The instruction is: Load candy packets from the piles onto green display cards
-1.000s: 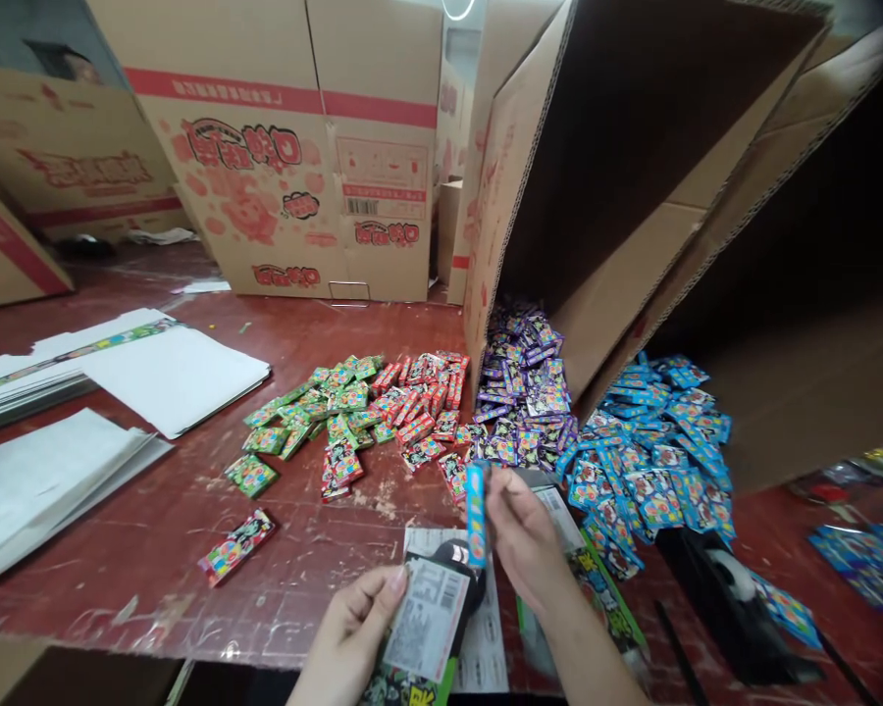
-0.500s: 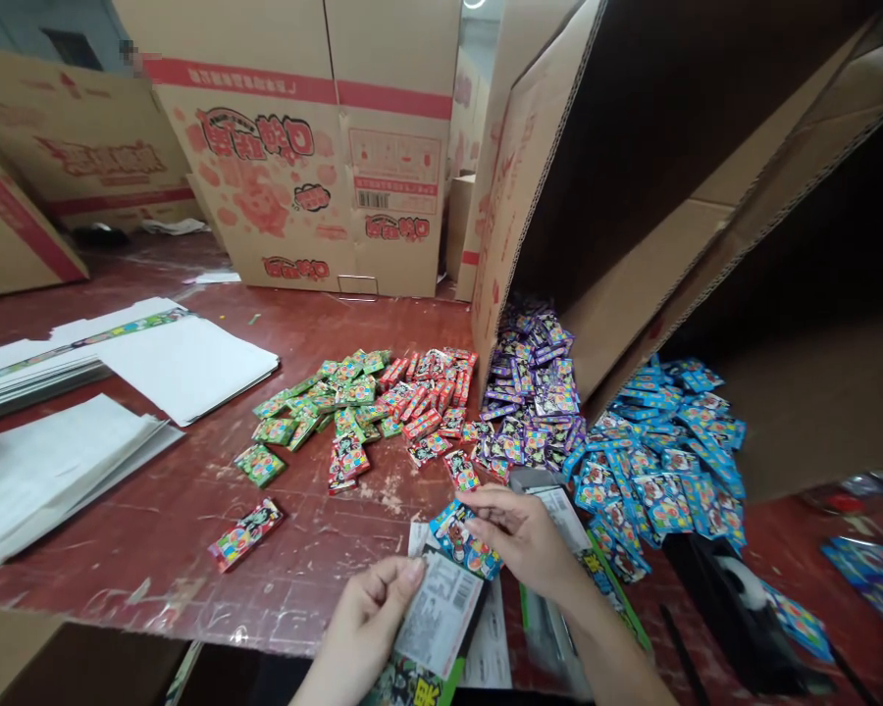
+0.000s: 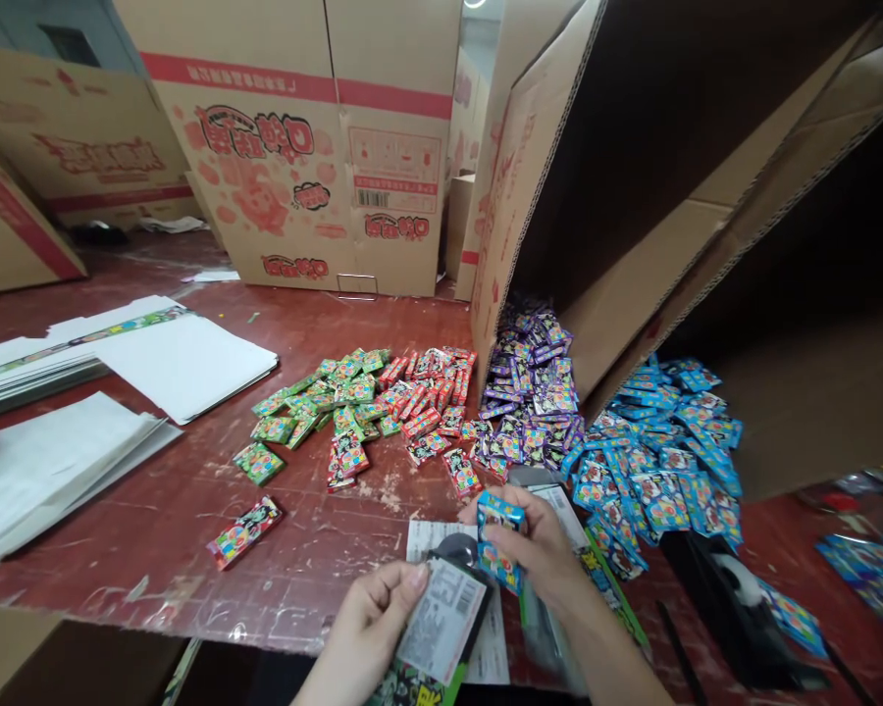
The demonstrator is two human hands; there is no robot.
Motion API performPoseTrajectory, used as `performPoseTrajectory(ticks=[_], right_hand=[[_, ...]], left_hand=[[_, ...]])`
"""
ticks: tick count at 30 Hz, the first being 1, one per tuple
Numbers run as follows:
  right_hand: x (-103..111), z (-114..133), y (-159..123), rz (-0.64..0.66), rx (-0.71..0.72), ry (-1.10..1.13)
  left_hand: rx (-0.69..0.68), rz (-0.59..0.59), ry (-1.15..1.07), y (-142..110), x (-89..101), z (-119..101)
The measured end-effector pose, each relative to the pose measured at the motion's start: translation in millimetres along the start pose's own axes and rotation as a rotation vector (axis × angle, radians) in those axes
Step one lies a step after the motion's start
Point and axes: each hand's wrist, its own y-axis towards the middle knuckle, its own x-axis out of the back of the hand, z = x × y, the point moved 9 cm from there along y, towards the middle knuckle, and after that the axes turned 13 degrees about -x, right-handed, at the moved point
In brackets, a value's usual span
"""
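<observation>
Near the table's front edge, my left hand (image 3: 375,618) pinches a flat printed pouch (image 3: 441,613) with a white label and barcode, green at its lower end. My right hand (image 3: 541,539) grips a small blue candy packet (image 3: 498,549) just above the pouch's top edge. The packet is held apart from the pouch, tilted nearly upright. A printed white sheet (image 3: 431,537) lies beneath. Another green-edged pouch (image 3: 610,588) lies under my right forearm. Red packets (image 3: 462,473) and a heap of blue packets (image 3: 654,490) are close to my right hand.
Green packets (image 3: 353,390) and purple packets (image 3: 534,382) form piles mid-table. Large cardboard boxes (image 3: 301,176) stand behind, and an open carton (image 3: 537,157) leans over the right piles. White card sheets (image 3: 198,368) lie left. A black tape dispenser (image 3: 736,608) sits front right.
My right hand has drawn the blue packet slightly up and right, away from the pouch's top, and turned it more upright. My left hand keeps the pouch nearly in place.
</observation>
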Motion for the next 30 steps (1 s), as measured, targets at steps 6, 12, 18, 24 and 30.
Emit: performPoseTrajectory(ticks=[6,12,18,24,30], right_hand=[[9.3,-7.3,-0.7,-0.214,0.092,-0.102],[-2.3,-17.8,-7.7,-0.035,0.045,-0.3],[-5.7,-11.1,-8.3,-0.075,0.121,-0.341],[-16.3,-10.5,7.0,0.079,0.098,-0.347],[-37.7,-9.4,21.0,0.318,0.045,-0.363]], left_hand=[[0.001,-0.009,-0.02,-2.0,-2.8,3.2],[-0.014,-0.03,0.024,-0.3,-3.7,1.4],[-0.012,-0.056,-0.014,2.1,3.1,7.6],[-0.007,-0.088,-0.061,5.5,18.4,14.3],[0.003,-0.18,-0.064,2.8,41.6,20.9]])
